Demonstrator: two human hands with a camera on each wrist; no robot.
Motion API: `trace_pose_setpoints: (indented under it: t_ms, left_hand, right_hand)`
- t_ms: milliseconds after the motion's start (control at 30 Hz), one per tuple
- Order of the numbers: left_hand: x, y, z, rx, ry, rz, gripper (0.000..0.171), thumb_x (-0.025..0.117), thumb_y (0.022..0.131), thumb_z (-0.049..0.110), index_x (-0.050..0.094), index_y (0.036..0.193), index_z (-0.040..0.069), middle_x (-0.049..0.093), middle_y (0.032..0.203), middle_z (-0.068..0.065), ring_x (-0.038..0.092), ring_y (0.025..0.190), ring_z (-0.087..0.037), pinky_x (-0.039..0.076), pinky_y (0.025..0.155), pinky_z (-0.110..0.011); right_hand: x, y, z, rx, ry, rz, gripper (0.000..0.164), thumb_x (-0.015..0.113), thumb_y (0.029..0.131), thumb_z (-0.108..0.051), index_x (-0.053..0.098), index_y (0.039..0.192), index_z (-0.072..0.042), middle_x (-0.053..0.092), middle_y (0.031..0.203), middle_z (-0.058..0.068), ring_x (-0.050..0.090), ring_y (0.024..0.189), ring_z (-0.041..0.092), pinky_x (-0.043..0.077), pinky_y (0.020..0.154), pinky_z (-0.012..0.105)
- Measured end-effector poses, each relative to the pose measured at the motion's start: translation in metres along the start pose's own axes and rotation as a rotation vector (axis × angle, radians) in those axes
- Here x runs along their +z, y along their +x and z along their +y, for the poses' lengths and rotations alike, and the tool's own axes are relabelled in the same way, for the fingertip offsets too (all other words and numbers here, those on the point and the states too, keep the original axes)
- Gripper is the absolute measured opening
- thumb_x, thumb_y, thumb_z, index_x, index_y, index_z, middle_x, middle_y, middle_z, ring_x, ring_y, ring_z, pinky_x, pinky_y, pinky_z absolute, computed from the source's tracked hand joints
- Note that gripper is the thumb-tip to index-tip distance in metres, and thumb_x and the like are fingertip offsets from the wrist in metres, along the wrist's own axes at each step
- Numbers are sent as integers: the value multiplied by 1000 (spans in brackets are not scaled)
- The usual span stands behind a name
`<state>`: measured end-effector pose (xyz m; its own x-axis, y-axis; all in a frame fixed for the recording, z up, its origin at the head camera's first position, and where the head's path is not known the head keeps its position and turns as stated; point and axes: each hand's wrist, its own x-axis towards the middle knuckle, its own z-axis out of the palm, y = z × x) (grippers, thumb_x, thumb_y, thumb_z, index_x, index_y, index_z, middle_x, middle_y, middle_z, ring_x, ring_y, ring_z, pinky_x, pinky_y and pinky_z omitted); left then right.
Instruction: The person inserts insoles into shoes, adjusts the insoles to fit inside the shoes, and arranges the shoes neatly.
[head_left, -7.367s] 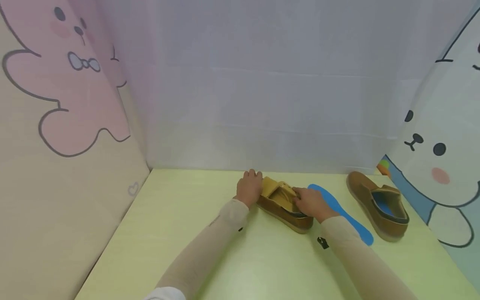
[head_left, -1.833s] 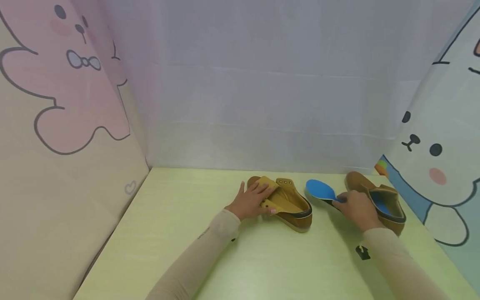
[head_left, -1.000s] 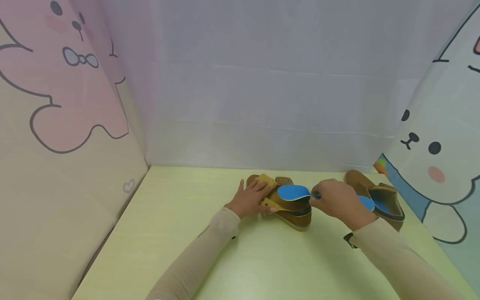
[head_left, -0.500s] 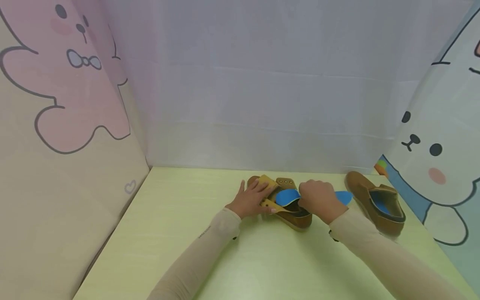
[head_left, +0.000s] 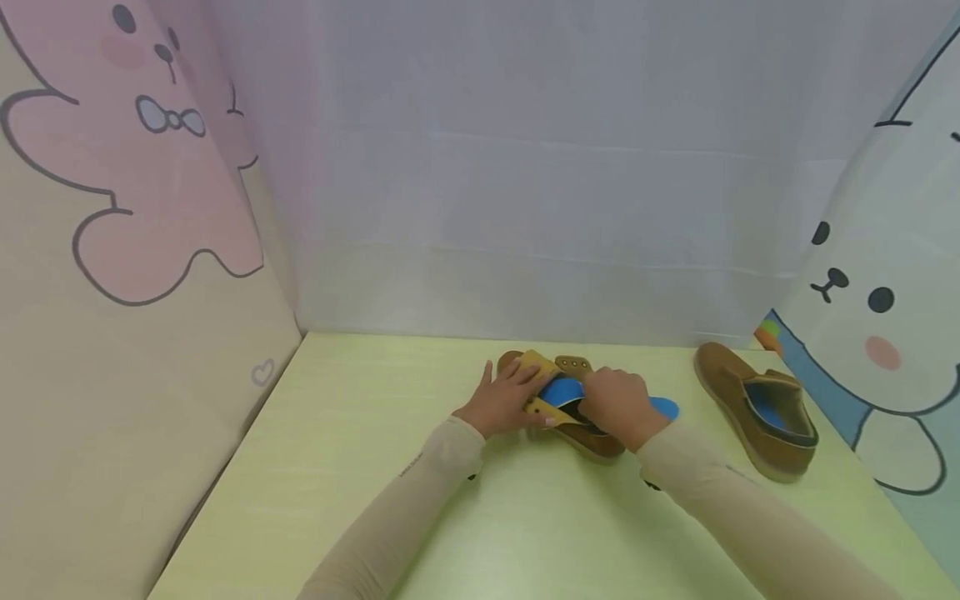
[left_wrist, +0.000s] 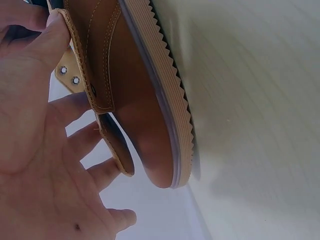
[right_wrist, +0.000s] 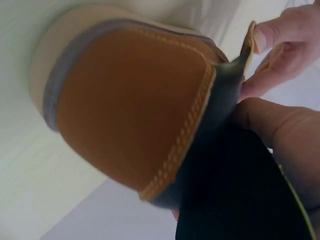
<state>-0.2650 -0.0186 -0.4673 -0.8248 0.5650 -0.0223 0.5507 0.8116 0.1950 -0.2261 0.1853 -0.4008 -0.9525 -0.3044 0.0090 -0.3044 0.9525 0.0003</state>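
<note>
A tan-brown leather shoe lies on the table, toe toward the back left, its yellowish tongue and eyelet flap spread apart. My left hand lies across it with fingers spread straight over the tongue. In the left wrist view its thumb presses at the edge of the near flap. My right hand grips a blue insole by its middle. The insole's front end is inside the shoe opening and its other end sticks out right of the hand. Its dark underside fills the right wrist view's lower part.
A matching brown shoe with a blue insole inside stands at the right of the pale yellow table. A whitish curtain hangs behind. Printed cartoon panels line both sides.
My left hand has shifted from the toe onto the tongue and flap. My right hand has left the shoe, picked up the insole from the table and carried it left into the shoe opening.
</note>
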Motion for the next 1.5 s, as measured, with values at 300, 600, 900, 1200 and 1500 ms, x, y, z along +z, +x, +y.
trace_pose_setpoints:
  t_ms: [300, 600, 900, 1200, 1500]
  left_hand:
    - [3, 2, -1, 3, -28, 4, 84, 53, 92, 72, 30, 161, 31, 26, 166, 4, 14, 155, -27, 6, 119, -65]
    - [4, 3, -2, 11, -15, -3, 85, 50, 92, 73, 25, 162, 33, 24, 167, 5, 12, 155, -26, 7, 119, -66]
    - [4, 5, -2, 1, -34, -11, 84, 52, 92, 71, 25, 162, 33, 22, 167, 6, 10, 155, -25, 3, 119, -65]
    - [3, 4, -1, -5, -23, -11, 82, 52, 93, 70, 27, 162, 32, 24, 167, 5, 11, 155, -25, 6, 119, -65]
    - [2, 3, -2, 4, -37, -8, 84, 53, 93, 70, 29, 162, 29, 25, 166, 3, 13, 155, -27, 8, 118, -66]
  right_hand:
    - [9, 12, -7, 6, 20, -13, 16, 71, 93, -13, 67, 79, -5, 56, 66, 7, 53, 56, 21, 51, 50, 41]
    - [17, 22, -11, -14, 22, 19, 16, 70, 97, -16, 69, 90, -2, 63, 77, 11, 62, 62, 26, 56, 54, 44]
    - [24, 30, -15, -12, 58, 5, 18, 69, 98, -17, 72, 90, -2, 67, 80, 14, 68, 73, 33, 58, 58, 48]
    - [33, 40, -16, -13, 107, -15, 21, 70, 98, -19, 76, 107, -1, 72, 90, 16, 70, 86, 37, 59, 69, 51]
    - [41, 46, -18, -20, 148, -21, 26, 68, 100, -24, 76, 114, -4, 73, 97, 15, 70, 93, 37, 59, 75, 53]
